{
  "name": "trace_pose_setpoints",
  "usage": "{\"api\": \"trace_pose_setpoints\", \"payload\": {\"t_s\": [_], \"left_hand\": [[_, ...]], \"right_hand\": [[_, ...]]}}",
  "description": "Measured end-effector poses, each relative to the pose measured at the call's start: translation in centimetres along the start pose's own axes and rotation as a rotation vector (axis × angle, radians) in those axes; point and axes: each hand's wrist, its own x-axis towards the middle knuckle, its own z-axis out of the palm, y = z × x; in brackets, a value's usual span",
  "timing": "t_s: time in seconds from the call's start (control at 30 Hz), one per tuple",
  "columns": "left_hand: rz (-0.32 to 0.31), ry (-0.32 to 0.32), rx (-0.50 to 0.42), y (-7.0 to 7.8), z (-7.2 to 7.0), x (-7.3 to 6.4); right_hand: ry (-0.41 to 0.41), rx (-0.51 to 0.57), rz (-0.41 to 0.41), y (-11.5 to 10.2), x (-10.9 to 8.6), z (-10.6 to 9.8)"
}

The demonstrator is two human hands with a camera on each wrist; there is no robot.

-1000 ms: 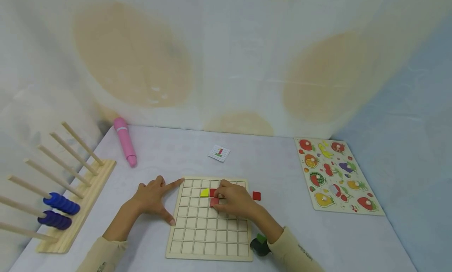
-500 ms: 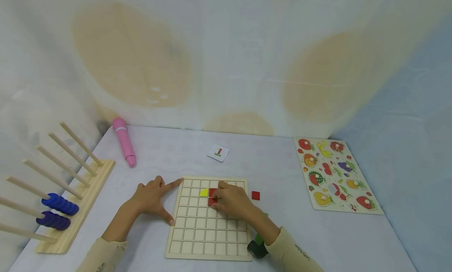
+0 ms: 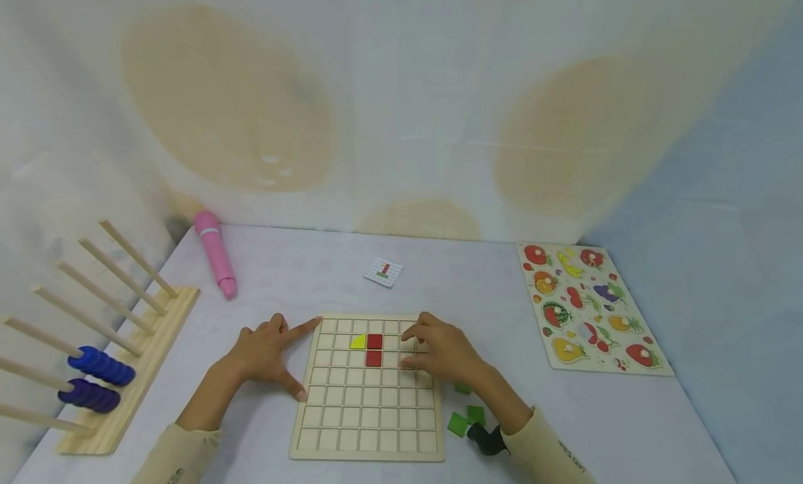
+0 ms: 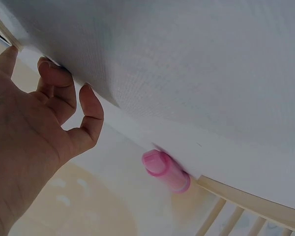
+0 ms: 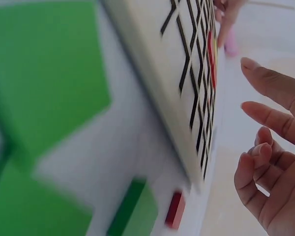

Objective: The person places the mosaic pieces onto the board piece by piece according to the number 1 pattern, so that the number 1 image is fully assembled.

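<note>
A wooden grid board [image 3: 370, 439] lies flat. In it sit a yellow tile [image 3: 358, 342] with one rounded corner and two red square tiles, an upper red tile [image 3: 374, 342] and a lower red tile [image 3: 373, 359]. My left hand [image 3: 262, 355] touches the board's left edge with spread index finger and thumb; its other fingers bend inward. Over the board's right side hovers my right hand [image 3: 445, 348], thumb and index apart, nothing between them. The right wrist view shows a loose red tile [image 5: 175, 210] beside the board; the right hand hides it in the head view.
Loose green tiles [image 3: 458, 425] lie right of the board, near a black object [image 3: 488, 440] at the right wrist. A small pattern card [image 3: 383, 272] lies behind. Around stand a pegged bead rack [image 3: 134, 379], pink microphone-like toy [image 3: 215, 254] and fruit puzzle board [image 3: 590, 309].
My right hand has let go of the lower red tile and moved right, uncovering both red tiles and more green ones. The left hand keeps its place at the board's edge.
</note>
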Motion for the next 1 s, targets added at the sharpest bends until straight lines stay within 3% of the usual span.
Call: {"api": "trace_pose_setpoints", "payload": {"t_s": [0.53,1.0], "left_hand": [[0.004,-0.008,0.009,0.3,-0.3,-0.1],[0.000,-0.005,0.004,0.1,0.0,0.0]], "right_hand": [[0.058,0.033,0.177,4.8,-2.9,-1.2],[0.065,0.051,0.189,7.4,-2.8,-1.8]]}}
